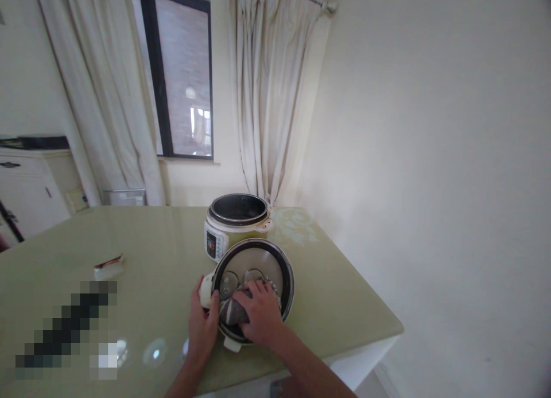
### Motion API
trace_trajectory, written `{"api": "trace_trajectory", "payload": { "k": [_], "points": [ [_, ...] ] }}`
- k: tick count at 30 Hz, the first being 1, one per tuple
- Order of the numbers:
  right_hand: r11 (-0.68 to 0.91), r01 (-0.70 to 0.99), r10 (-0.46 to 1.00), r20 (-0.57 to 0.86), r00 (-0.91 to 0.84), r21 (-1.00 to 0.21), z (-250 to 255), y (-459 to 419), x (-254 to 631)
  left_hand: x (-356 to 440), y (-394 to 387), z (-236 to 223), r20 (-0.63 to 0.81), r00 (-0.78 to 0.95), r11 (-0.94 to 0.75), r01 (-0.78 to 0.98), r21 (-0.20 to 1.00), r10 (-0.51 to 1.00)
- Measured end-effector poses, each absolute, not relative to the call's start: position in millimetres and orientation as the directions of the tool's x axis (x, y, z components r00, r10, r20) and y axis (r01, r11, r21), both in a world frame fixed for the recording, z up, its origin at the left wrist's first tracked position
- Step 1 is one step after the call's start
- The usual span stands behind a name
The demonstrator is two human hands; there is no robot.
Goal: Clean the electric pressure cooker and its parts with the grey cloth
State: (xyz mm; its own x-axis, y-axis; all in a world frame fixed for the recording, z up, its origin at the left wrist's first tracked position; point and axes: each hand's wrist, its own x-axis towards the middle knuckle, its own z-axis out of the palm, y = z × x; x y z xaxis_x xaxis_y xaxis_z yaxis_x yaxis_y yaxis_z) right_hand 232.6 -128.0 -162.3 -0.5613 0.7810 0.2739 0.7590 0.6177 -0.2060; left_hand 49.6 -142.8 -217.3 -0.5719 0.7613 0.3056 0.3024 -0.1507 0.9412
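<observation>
A pressure cooker lid (pixel 275 260) is tipped up on the table with its metal underside facing me. My left hand (pixel 204 315) grips the lid's left rim by a white part, fingers and thumb closed round it. A grey cloth with pale stripes (pixel 232 312) is bunched under my right hand (pixel 262 312), which presses it against the inner face of the lid. Behind the lid stands the electric pressure cooker (pixel 235 234), uncovered, with its dark inner pot (pixel 241 207) inside and a control panel facing front left.
The pale green glossy table (pixel 150 237) has its right edge near the wall. A small white and brown packet (pixel 109 266) lies at the left. Nearby is a pixelated dark long shape (pixel 69 323). Curtains (pixel 271 88) and a window (pixel 185 76) are behind.
</observation>
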Motion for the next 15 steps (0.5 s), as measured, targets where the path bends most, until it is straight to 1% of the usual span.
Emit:
{"api": "trace_trajectory", "payload": {
  "k": [3, 7, 9, 11, 15],
  "points": [
    [0.637, 0.736, 0.765, 0.305, -0.567, -0.228, -154.8, -114.0, 221.0, 49.3, -142.8, -217.8, 0.293, -0.564, -0.152, 0.284, 0.947, 0.772],
    [0.539, 0.793, 0.821, 0.386, -0.420, -0.283, -144.2, -97.1, 214.7, 49.2, -144.0, -218.3, 0.298, -0.545, -0.163, 0.282, 0.945, 0.784],
    [0.490, 0.820, 0.842, 0.404, -0.357, -0.296, -143.7, -92.7, 218.7, 49.6, -144.2, -218.7, 0.297, -0.541, -0.166, 0.277, 0.946, 0.787],
    [0.457, 0.847, 0.855, 0.399, -0.332, -0.273, -145.9, -89.6, 228.5, 50.1, -143.7, -219.9, 0.310, -0.543, -0.179, 0.281, 0.943, 0.781],
    [0.377, 0.907, 0.871, 0.407, -0.277, -0.190, -148.6, -81.0, 251.4, 50.8, -141.7, -224.2, 0.336, -0.537, -0.203, 0.292, 0.935, 0.774]
  ]
}}
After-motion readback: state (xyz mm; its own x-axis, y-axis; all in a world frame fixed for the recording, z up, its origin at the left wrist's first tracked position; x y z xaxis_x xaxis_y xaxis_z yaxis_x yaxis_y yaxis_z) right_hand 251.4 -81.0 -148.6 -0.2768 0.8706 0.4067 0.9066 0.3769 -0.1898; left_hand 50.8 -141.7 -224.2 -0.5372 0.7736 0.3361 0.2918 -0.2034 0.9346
